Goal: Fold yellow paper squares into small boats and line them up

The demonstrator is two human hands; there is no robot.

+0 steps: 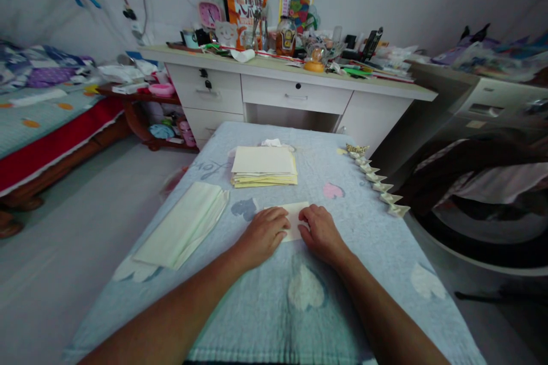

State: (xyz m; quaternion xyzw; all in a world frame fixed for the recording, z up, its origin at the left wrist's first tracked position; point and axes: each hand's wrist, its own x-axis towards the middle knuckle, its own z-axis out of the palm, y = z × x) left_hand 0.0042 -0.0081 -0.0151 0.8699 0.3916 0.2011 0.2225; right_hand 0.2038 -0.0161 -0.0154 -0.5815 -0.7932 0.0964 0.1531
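Note:
A small cream sheet of paper point(294, 222) lies on the cloth-covered table between my two hands. My left hand point(266, 234) is closed at its left part, with curved fingers on top and the thumb near the lower edge. At the right edge, my right hand point(321, 232) has its fingers bent and the thumb close to the index finger, closed on the paper. The hands cover both ends of the sheet. Beyond them sits a stack of cream and yellow paper point(264, 162). Folded pale paper point(184, 225) lies to the left. Several folded paper pieces point(382, 187) form a row at the right.
A white desk point(295, 91) stands behind the table point(355, 296), crowded with a honey-coloured jar point(285, 37), an orange snack bag point(245, 3) and a pink clock point(209, 14). A bed point(51, 120) is at the left, a front-loading washing machine point(483, 108) at the right.

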